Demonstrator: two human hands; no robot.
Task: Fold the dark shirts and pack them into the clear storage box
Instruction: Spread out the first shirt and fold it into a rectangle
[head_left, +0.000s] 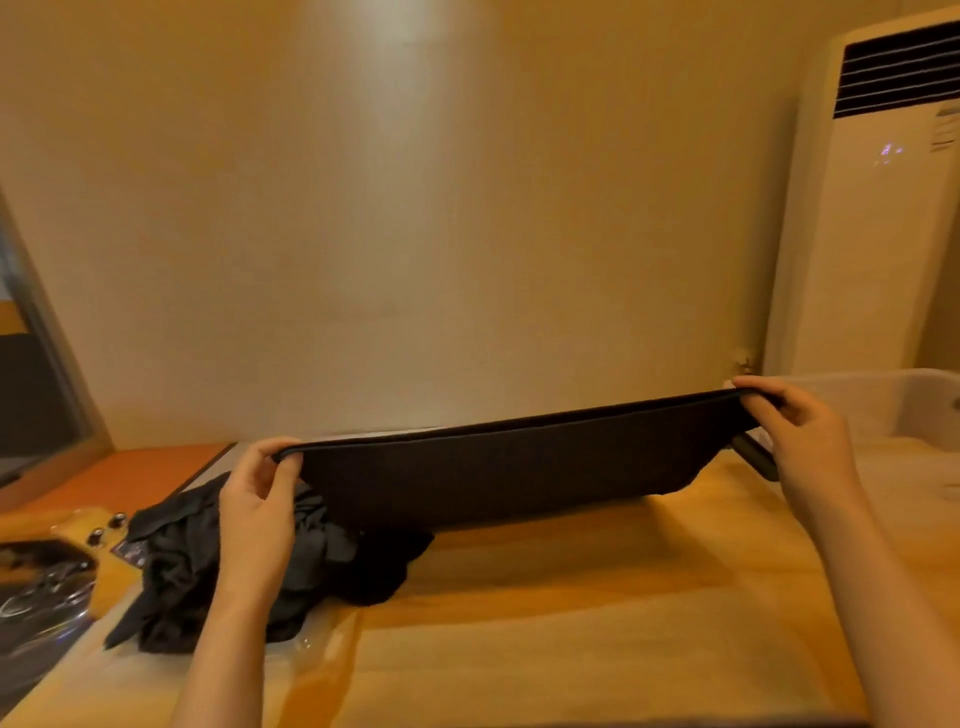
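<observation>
A dark shirt (498, 473) hangs stretched between my hands above the wooden table (571, 623), its top edge taut and its lower edge close to the tabletop. My left hand (260, 499) pinches the shirt's left end. My right hand (800, 441) pinches the right end, slightly higher. Under my left forearm lies a crumpled heap of dark shirts (234, 566). The clear storage box (883, 410) stands at the table's right side, behind my right hand; its inside looks empty as far as it shows.
A cream wall rises right behind the table. A tall white air conditioner (872, 208) stands at the back right. Shiny clear plastic and small dark objects (47, 587) lie at the left. A dark flat object (756, 457) lies beside the box.
</observation>
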